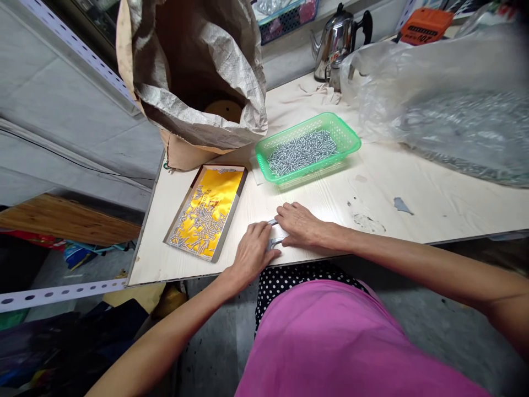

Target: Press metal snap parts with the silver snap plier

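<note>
Near the front edge of the table, a small grey metal piece with two bar-like sides (pixel 278 240) lies between my hands; its exact kind is hard to make out. My left hand (pixel 251 249) grips its left end, fingers bent over it and thumb along the near side. On the opposite end, my right hand (pixel 301 224) closes with curled fingers. Left of them sits a shallow tray (pixel 215 252) with a yellow bottom and many small metal pins (pixel 203 221) scattered in it. Beyond the hands stands a green plastic basket (pixel 350 144) holding a heap of similar pins (pixel 303 151).
A large open paper sack (pixel 185 99) stands at the back left. To the right, a clear plastic bag (pixel 463 116) full of metal parts covers the table. A steel kettle (pixel 334 41) and an orange box (pixel 426 26) are at the back.
</note>
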Demonstrator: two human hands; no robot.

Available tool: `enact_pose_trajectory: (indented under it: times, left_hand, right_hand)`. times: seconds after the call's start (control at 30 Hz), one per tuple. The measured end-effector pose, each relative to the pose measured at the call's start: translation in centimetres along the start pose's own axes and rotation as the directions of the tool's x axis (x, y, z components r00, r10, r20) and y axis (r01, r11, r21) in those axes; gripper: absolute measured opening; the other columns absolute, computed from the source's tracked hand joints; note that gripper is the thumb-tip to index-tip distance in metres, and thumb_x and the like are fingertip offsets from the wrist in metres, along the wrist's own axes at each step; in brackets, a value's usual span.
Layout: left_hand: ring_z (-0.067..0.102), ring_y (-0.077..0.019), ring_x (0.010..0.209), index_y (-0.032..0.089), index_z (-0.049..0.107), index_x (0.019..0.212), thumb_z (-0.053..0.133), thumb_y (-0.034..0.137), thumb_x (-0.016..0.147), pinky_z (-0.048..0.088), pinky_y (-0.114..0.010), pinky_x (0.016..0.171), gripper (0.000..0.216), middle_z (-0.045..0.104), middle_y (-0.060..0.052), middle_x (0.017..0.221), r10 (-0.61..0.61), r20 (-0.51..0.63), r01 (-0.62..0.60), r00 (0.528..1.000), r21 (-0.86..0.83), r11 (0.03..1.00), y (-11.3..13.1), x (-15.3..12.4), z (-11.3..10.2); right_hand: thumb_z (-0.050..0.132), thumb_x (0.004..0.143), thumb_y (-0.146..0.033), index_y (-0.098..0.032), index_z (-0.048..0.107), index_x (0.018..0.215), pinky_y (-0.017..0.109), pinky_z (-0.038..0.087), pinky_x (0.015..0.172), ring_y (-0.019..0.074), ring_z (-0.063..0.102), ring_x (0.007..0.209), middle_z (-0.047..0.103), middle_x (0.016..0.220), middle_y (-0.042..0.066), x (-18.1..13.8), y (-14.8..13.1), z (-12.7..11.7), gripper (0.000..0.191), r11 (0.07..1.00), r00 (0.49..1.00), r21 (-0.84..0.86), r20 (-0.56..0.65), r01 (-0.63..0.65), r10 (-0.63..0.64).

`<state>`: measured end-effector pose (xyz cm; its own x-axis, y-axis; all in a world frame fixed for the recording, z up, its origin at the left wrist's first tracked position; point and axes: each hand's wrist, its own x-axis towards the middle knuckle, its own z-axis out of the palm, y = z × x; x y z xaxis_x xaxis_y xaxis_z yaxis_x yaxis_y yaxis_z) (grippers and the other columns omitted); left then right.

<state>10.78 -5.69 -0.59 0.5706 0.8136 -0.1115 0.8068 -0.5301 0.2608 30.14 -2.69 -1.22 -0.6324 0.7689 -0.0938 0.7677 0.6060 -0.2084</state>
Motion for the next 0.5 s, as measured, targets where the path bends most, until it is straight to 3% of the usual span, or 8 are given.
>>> enact_pose_trajectory:
  times: [0.07,0.17,0.27,0.4,0.5]
  left_hand:
    - [0.044,-0.0296,0.123,0.012,0.042,0.136,0.069,0.030,0.082,0.042,-0.044,0.100,0.063,0.048,-0.017,0.139,0.062,0.048,-0.063,0.997,0.026,0.998,0.0,1.3,0.5]
    - [0.046,-0.0303,0.118,0.010,0.036,0.141,0.067,0.038,0.083,0.044,-0.045,0.097,0.071,0.049,-0.016,0.136,0.080,0.098,-0.087,0.992,0.073,0.994,-0.2,3.0,0.7]
    - [0.050,-0.0294,0.108,0.011,0.046,0.134,0.066,0.045,0.084,0.045,-0.043,0.091,0.064,0.056,-0.014,0.122,0.068,0.115,-0.080,0.991,0.105,0.991,-0.4,4.0,0.6]
    - [0.052,-0.0253,0.099,0.016,0.059,0.115,0.063,0.042,0.087,0.045,-0.038,0.084,0.038,0.059,-0.009,0.106,0.033,0.074,-0.038,0.997,0.067,0.997,-0.4,4.8,0.8]
    - [0.052,-0.0229,0.095,0.017,0.063,0.103,0.058,0.037,0.091,0.044,-0.036,0.082,0.024,0.061,-0.007,0.099,0.004,0.045,-0.005,0.999,0.029,1.000,-0.5,5.0,1.3]
  right_hand:
    - [0.078,0.073,-0.042,-0.007,0.061,0.110,0.037,0.038,0.085,0.0282,0.049,0.103,0.059,0.111,0.015,-0.4,0.2,0.0,0.054,1.000,1.000,0.014,0.009,-0.007,0.007]
    - [0.080,0.070,-0.042,-0.007,0.057,0.119,0.038,0.040,0.084,0.0292,0.050,0.103,0.058,0.115,0.016,-1.0,0.5,0.2,0.064,0.999,0.999,0.019,0.012,-0.044,0.043]
    - [0.074,0.078,-0.032,-0.007,0.060,0.113,0.036,0.041,0.081,0.0278,0.052,0.100,0.060,0.110,0.016,-1.1,0.8,0.1,0.045,0.997,0.997,0.009,0.009,-0.074,0.074]
    - [0.063,0.087,-0.022,-0.009,0.066,0.101,0.033,0.041,0.078,0.0247,0.055,0.096,0.064,0.101,0.014,-0.3,1.1,-0.1,0.019,0.997,0.997,0.017,0.035,-0.069,0.068]
    - [0.053,0.091,-0.016,-0.011,0.067,0.094,0.031,0.041,0.076,0.0224,0.058,0.091,0.066,0.093,0.013,0.3,1.2,0.1,0.015,0.997,0.995,0.027,0.077,-0.071,0.069]
